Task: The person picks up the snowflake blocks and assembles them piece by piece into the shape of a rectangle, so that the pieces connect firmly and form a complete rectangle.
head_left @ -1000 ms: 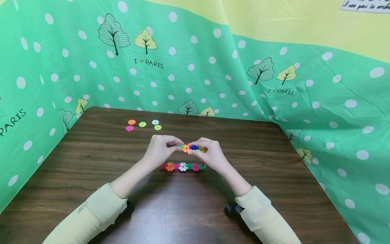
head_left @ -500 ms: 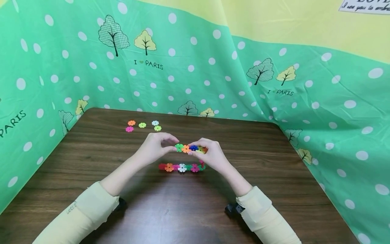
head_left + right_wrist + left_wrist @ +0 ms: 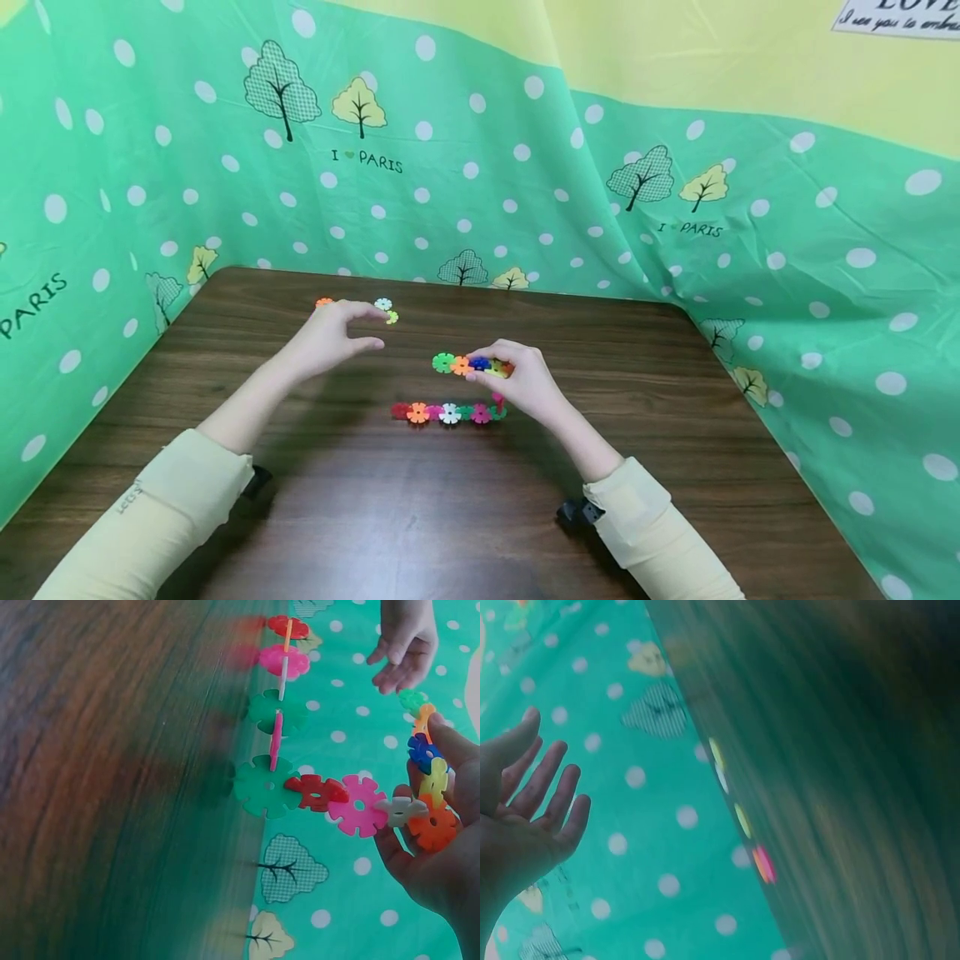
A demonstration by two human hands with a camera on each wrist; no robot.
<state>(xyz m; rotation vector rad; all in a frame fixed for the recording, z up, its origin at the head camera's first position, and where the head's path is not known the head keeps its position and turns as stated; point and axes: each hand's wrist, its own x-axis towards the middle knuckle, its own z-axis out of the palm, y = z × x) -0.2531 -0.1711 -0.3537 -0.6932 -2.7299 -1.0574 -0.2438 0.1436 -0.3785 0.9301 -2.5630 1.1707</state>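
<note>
Pinching the chain (image 3: pixel 461 366) in the right hand (image 3: pixel 517 377), green end (image 3: pixel 442 363) leftward; poising the empty, loosely spread left hand (image 3: pixel 330 340) nearer the lime piece (image 3: pixel 393 317).

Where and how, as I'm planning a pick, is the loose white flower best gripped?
Probably pinch the white flower by its left and right petals, from above: it lies flat, and a yellow-green flower sits close on its near side.

The left hand (image 3: pixel 330 337) partly hides what seems an orange flower (image 3: pixel 323 302); the right hand (image 3: pixel 522 379) covers part of the chain (image 3: pixel 461 366).
</note>
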